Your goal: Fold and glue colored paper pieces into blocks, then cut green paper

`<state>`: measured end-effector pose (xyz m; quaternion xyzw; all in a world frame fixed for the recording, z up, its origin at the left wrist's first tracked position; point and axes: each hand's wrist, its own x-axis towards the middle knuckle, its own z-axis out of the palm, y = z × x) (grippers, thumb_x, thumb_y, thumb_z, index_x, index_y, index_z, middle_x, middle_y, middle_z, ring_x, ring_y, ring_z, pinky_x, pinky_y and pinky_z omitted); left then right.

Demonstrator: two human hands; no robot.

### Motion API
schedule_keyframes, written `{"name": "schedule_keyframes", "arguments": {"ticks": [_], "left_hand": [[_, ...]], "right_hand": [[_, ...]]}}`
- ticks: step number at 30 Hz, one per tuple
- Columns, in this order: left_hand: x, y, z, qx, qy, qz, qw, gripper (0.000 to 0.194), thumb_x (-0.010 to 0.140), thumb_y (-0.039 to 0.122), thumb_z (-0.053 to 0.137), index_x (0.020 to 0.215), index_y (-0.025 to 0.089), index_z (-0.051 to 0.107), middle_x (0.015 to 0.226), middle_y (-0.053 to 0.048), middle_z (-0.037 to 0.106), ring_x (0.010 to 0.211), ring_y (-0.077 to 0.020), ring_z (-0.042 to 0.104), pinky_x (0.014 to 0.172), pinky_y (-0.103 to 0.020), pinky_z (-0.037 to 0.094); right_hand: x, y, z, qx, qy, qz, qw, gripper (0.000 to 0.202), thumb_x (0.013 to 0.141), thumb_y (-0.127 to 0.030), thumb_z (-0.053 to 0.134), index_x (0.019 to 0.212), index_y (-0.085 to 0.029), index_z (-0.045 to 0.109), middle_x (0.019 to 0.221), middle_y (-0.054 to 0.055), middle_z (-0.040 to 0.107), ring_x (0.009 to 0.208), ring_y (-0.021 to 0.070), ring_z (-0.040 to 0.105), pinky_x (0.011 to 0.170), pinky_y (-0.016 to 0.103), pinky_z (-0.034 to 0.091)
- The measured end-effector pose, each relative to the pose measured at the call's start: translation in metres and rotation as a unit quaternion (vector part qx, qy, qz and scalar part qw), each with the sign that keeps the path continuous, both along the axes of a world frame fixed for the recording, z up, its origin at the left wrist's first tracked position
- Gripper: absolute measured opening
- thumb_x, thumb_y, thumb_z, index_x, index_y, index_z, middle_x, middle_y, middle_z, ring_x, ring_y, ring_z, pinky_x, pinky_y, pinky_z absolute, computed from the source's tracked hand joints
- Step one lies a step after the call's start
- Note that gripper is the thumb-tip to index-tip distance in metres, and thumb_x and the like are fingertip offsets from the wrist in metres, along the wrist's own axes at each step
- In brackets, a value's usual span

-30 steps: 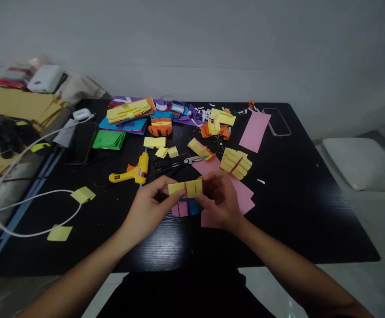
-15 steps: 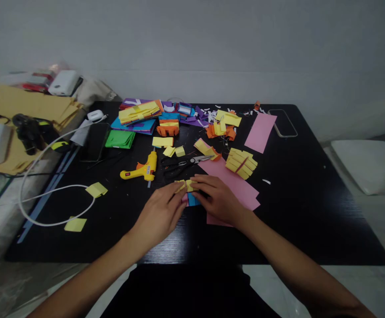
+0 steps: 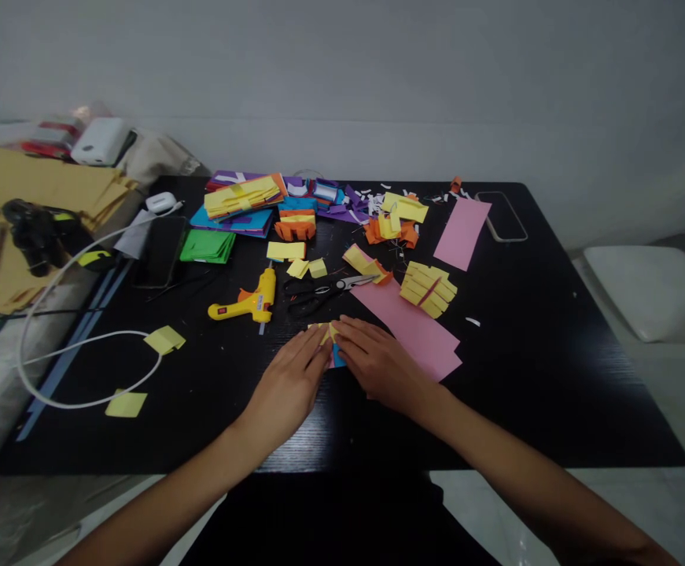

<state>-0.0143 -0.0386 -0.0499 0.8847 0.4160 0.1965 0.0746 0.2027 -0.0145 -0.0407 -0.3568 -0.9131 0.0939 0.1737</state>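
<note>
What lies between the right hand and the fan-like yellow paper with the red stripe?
In the head view, the pink sheet lies between the right hand and the fan-like yellow paper.

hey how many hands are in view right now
2: the left hand and, beside it, the right hand, both touching the yellow paper, nearer than the scissors.

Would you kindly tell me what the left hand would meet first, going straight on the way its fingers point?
Past the yellow paper at its fingertips, the left hand would probably meet the right hand first, though depth is hard to judge.
</note>
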Motion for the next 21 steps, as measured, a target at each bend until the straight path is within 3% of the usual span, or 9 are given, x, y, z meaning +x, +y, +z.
{"name": "schedule_keyframes", "arguments": {"ticks": [7,15,21], "left_hand": [[-0.0016,0.0022,-0.0051,-0.008,-0.007,0.008,1.0,0.046,0.101,0.007,0.048,0.145,0.013,0.059,0.147,-0.017,0.064,0.14,-0.03,0.06,0.117,-0.054,0.052],[0.0004,-0.0009,-0.0064,0.004,0.0,0.018,1.0,0.045,0.1,0.005,0.049,0.143,0.012,0.06,0.149,-0.016,0.063,0.14,-0.0303,0.059,0.117,-0.054,0.051],[-0.0003,-0.005,-0.0073,-0.007,0.021,0.01,1.0,0.05,0.096,0.001,0.048,0.145,0.008,0.057,0.151,-0.018,0.06,0.144,-0.0309,0.056,0.117,-0.053,0.052]], "right_hand": [[-0.0025,-0.0011,-0.0033,0.01,-0.003,0.0,1.0,0.04,0.096,0.0,0.049,0.132,-0.008,0.066,0.134,0.02,0.071,0.129,0.0297,0.067,0.114,0.048,0.056],[-0.0025,-0.002,-0.0007,-0.001,-0.029,0.005,1.0,0.048,0.093,0.002,0.049,0.137,-0.011,0.061,0.146,0.019,0.064,0.134,0.0307,0.063,0.11,0.048,0.056],[-0.0011,-0.0047,-0.0037,-0.005,-0.013,0.005,1.0,0.05,0.091,0.003,0.043,0.138,-0.005,0.059,0.145,0.021,0.064,0.133,0.0318,0.064,0.11,0.049,0.056]]}}
